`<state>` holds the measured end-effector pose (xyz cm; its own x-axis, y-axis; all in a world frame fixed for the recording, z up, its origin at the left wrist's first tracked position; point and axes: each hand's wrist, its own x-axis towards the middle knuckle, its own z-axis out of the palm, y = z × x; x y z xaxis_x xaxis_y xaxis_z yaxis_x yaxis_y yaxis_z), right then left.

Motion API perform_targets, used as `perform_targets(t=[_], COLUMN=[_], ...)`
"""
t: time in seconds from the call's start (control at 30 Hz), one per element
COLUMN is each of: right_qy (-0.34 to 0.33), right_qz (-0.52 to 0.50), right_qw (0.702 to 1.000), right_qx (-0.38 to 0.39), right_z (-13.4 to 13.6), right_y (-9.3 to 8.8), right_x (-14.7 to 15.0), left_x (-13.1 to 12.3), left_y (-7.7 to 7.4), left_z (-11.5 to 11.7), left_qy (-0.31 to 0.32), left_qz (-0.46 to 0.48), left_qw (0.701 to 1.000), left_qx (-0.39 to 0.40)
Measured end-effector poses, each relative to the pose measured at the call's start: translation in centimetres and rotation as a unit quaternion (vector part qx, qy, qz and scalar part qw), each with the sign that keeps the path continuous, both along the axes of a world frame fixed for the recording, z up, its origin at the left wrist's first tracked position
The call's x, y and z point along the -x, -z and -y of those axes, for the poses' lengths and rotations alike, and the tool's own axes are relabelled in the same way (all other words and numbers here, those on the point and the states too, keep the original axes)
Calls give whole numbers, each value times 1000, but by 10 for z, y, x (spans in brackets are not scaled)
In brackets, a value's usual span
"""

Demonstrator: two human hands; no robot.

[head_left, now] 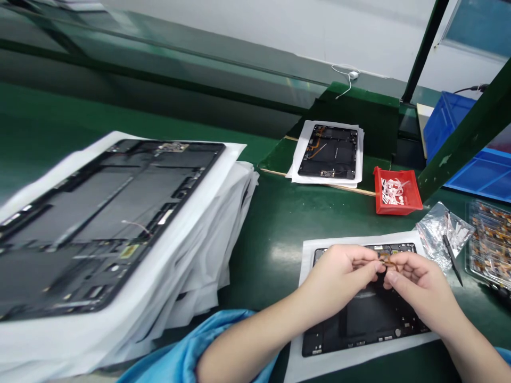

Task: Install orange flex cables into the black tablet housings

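My left hand (pixel 339 279) and my right hand (pixel 419 290) meet above a black tablet housing (pixel 369 319), and both pinch a small amber flex cable (pixel 388 260) between their fingertips. The housing lies open side up on a white foam sheet (pixel 307 255), and my hands hide its middle. Just beyond my right hand lie a black pen-like tool (pixel 453 260) and a clear plastic bag of small white pieces (pixel 443 234).
A tall stack of housings (pixel 80 223), interleaved with white sheets, fills the left. Farther back are another housing (pixel 327 151) on white sheets and a red bin (pixel 395 191) of white scraps. A tray of amber cables (pixel 491 244) and blue crates (pixel 449 122) stand right.
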<state>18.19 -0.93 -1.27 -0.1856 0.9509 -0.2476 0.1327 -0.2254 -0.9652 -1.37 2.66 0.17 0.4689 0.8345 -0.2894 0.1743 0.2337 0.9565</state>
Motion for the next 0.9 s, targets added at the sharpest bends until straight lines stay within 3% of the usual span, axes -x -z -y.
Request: perform_targets(t=[0.3,0.57,0.9], right_qy=[47,50,72], right_qz=[59,48,32], right_qw=[997,997,996], right_qx=[-4,18,43], right_z=[2,1,1], right_y=[3,1,2], right_x=[6,7,11], left_x=[-4,-7,-10], left_y=[-2,9,8], left_z=[12,19,20], left_qy=[12,-3,3], left_qz=[-106,-121,-136], left_qw=[972,958,961], left_qx=[-212,-258,-240])
